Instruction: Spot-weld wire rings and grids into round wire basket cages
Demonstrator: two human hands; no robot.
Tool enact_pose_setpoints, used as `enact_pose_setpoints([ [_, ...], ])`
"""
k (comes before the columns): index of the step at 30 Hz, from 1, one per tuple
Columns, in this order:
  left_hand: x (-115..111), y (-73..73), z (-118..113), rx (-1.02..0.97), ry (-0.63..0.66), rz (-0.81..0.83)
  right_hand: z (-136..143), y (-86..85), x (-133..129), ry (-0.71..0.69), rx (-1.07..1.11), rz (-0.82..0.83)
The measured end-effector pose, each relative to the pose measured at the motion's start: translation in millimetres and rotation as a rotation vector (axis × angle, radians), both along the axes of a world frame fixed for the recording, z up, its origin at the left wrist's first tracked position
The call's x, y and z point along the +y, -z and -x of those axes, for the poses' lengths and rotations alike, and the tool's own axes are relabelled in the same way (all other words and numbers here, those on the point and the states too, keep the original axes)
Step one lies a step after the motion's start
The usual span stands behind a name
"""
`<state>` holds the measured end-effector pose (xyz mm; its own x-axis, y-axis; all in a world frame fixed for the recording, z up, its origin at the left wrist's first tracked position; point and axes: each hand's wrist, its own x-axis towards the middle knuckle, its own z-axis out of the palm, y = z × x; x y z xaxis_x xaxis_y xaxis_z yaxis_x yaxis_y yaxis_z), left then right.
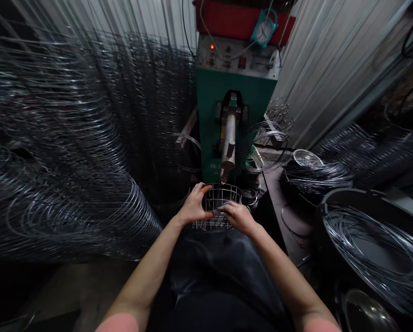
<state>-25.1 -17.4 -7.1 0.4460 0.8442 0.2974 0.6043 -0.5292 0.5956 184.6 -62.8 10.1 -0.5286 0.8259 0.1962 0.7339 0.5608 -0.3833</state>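
A round wire basket [223, 196] made of crossed metal rods sits upright at the front of a green machine, just under the tip of its metal electrode arm [229, 143]. My left hand [195, 205] grips the basket's left side, with orange covers on the thumb and a finger. On the near right side, my right hand [238, 216] has its fingers bent onto the wires, close to the left thumb. What lies under those fingertips is too small to make out. A dark apron [223, 267] covers my lap below the basket.
Tall stacks of wire rings [99, 138] crowd the left. The green machine [206, 115] carries a lit red lamp [212, 46] and a teal clock [263, 30]. To the right stand a black tub [326, 198] of wire hoops, a bundle of rings [313, 177] and a bench [279, 184].
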Motion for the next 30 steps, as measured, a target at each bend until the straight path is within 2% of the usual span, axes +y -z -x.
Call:
enact_pose_setpoints([
  [7, 26, -4.1, -6, -0.049, -0.007, 0.046, 0, -3.4, 26, 0.031, 0.059, 0.020],
  [10, 29, -0.8, -7, -0.080, 0.015, 0.074, 0, -3.7, 26, 0.045, 0.061, 0.006],
  [14, 30, 1.4, -8, -0.089, -0.019, 0.039, 1, -3.2, 24, 0.085, 0.023, -0.033],
  [20, 49, -5.3, -13, -0.048, -0.076, 0.007, 8, -1.1, 39, 0.237, -0.030, -0.050],
  [26, 45, 5.4, -17, -0.099, -0.162, -0.018, 0, 20.8, 26, 0.451, 0.235, -0.176],
  [30, 51, 6.2, -20, -0.125, -0.192, -0.007, -8, 23.9, 32, 0.503, 0.297, -0.176],
])
